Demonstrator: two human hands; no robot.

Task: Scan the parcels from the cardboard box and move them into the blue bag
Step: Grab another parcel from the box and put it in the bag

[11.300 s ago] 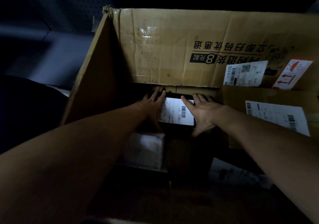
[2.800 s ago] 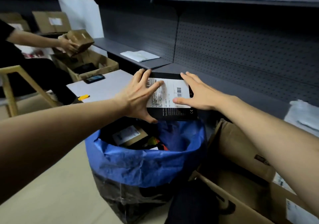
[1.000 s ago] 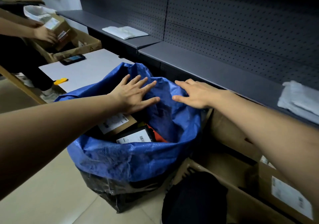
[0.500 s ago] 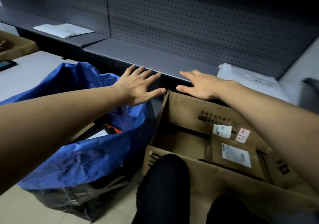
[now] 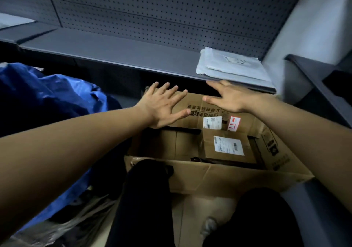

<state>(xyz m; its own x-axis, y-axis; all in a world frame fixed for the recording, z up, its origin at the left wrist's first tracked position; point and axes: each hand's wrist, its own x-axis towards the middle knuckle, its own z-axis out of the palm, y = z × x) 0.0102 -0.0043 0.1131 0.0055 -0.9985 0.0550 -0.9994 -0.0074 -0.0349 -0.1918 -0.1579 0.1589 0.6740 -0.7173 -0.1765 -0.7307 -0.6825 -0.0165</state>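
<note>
The open cardboard box [image 5: 219, 174] stands on the floor in front of me. Inside it lies a brown parcel [image 5: 211, 151] with a white label, against the right side. My left hand [image 5: 162, 107] hovers over the box's far left corner, fingers spread and empty. My right hand [image 5: 230, 98] hovers above the box's far wall, fingers straight, also empty. The blue bag [image 5: 47, 98] bulges at the left, its opening out of view.
A dark grey shelf [image 5: 118, 54] with a pegboard back runs behind the box, with white poly mailers [image 5: 232, 68] lying on it at the right. My dark-trousered knees [image 5: 146, 199] press against the box's near wall. Another dark shelf edge juts in at the far right.
The black parcel went into the blue bag and both hands let go. My view and both empty hands have swung right from the bag to over the cardboard box.
</note>
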